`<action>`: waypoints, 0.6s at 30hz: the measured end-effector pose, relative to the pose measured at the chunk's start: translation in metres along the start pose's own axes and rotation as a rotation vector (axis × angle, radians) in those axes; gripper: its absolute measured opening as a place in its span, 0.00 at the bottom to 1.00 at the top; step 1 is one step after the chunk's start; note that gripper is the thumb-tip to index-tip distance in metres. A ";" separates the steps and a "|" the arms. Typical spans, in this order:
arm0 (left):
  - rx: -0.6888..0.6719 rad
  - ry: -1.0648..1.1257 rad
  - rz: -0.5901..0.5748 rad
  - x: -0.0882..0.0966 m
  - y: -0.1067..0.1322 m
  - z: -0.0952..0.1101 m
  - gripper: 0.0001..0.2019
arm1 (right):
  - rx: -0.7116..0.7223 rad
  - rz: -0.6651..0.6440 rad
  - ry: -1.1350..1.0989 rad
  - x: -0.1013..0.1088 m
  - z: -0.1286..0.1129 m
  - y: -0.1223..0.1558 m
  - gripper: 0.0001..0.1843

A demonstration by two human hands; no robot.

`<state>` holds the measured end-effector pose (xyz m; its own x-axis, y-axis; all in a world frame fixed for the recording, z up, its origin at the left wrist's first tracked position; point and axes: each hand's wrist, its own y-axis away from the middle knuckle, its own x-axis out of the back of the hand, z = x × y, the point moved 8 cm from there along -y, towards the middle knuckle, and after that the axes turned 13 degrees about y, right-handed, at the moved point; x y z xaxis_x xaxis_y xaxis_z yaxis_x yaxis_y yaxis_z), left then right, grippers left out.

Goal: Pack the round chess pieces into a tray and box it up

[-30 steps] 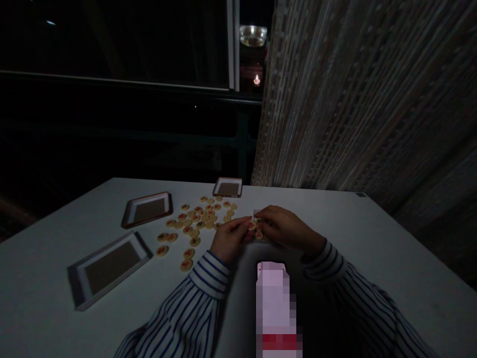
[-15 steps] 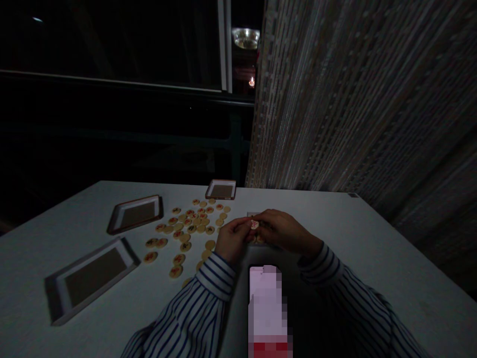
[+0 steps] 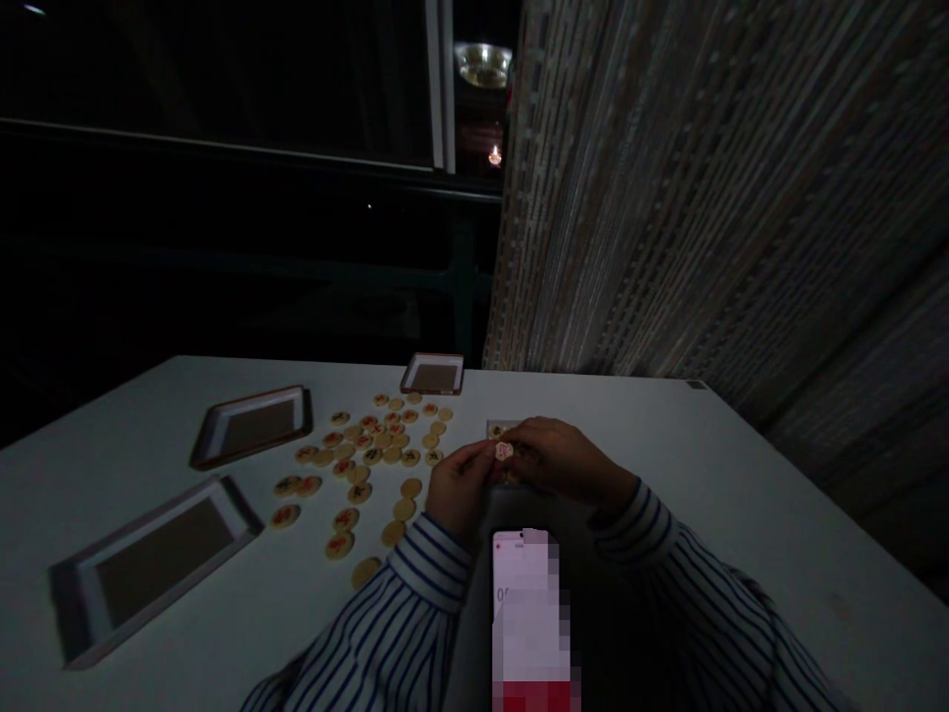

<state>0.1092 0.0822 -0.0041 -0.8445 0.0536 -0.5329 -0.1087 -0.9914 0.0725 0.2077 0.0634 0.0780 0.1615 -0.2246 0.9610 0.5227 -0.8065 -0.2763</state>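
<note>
My left hand (image 3: 458, 488) and my right hand (image 3: 561, 459) meet at the middle of a white table (image 3: 704, 494). Between their fingertips sits a round wooden game piece (image 3: 504, 451) with a red mark, pinched from both sides. Under the hands lies a small tray (image 3: 495, 429) with a few more pieces, mostly hidden. Several loose round pieces (image 3: 371, 450) with red or dark marks are scattered to the left of my left hand. Both sleeves are blue-and-white striped.
Three shallow trays lie on the table: a large one (image 3: 148, 559) at the near left, a second (image 3: 252, 425) behind it, a small one (image 3: 434, 376) at the back. A lit phone (image 3: 528, 613) stands near me. A beaded curtain (image 3: 704, 198) hangs at the right.
The red-marked piece has been lifted slightly off the small tray between both hands. The view has shifted a little to the right and down; the hands stay together.
</note>
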 end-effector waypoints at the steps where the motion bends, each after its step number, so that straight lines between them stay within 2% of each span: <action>1: 0.001 0.006 0.012 0.001 0.000 -0.001 0.12 | -0.003 -0.005 0.007 0.000 0.002 0.000 0.14; 3: -0.028 -0.022 0.053 0.005 0.000 0.001 0.12 | -0.023 -0.013 0.024 0.001 0.007 0.000 0.14; 6: -0.120 -0.177 0.109 0.011 0.000 0.009 0.09 | -0.079 -0.024 0.043 0.005 0.020 0.001 0.16; 11: -0.241 -0.347 0.095 0.020 -0.005 0.007 0.10 | -0.141 -0.028 0.019 0.011 0.039 0.003 0.16; 15: -0.227 -0.336 0.068 0.027 -0.011 -0.008 0.12 | -0.178 -0.034 0.013 0.009 0.052 0.007 0.16; 18: -0.222 -0.382 0.048 0.026 -0.012 -0.011 0.12 | -0.199 -0.065 0.011 0.004 0.060 0.009 0.16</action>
<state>0.0948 0.0936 -0.0281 -0.9836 0.0055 -0.1800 0.0155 -0.9932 -0.1152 0.2632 0.0875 0.0789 0.1234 -0.1731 0.9771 0.3558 -0.9115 -0.2064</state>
